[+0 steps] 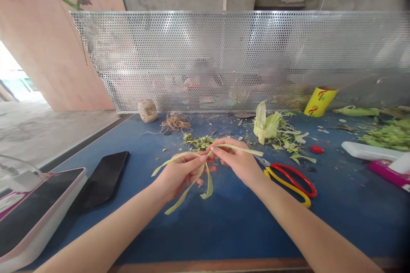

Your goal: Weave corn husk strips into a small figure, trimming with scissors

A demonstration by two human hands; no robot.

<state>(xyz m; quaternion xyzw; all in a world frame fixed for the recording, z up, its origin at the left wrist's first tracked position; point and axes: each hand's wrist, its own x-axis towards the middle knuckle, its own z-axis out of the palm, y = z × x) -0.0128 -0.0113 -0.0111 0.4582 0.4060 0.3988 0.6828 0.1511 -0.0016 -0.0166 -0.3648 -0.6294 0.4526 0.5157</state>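
Pale green strips of husk [184,198] cross between my two hands above the blue table. My left hand [182,170] is closed, its thumb and fingers pinching the strips near where they cross. Meeting it there, my right hand [232,155] pinches a strip [246,149] whose free end sticks out to the right. Two loose ends hang below, and another end points left past my left hand. Scissors [293,183] with one red and one yellow handle lie beside my right wrist. Behind my hands sits a small heap of green scraps [198,140].
A black phone [104,179] and a white-edged device [41,213] lie at left. Farther back are a ball of twine [176,123], a husk bundle [267,126], a yellow tube [320,101] and a red cap [317,149]. A perforated metal screen [208,42] borders the far edge.
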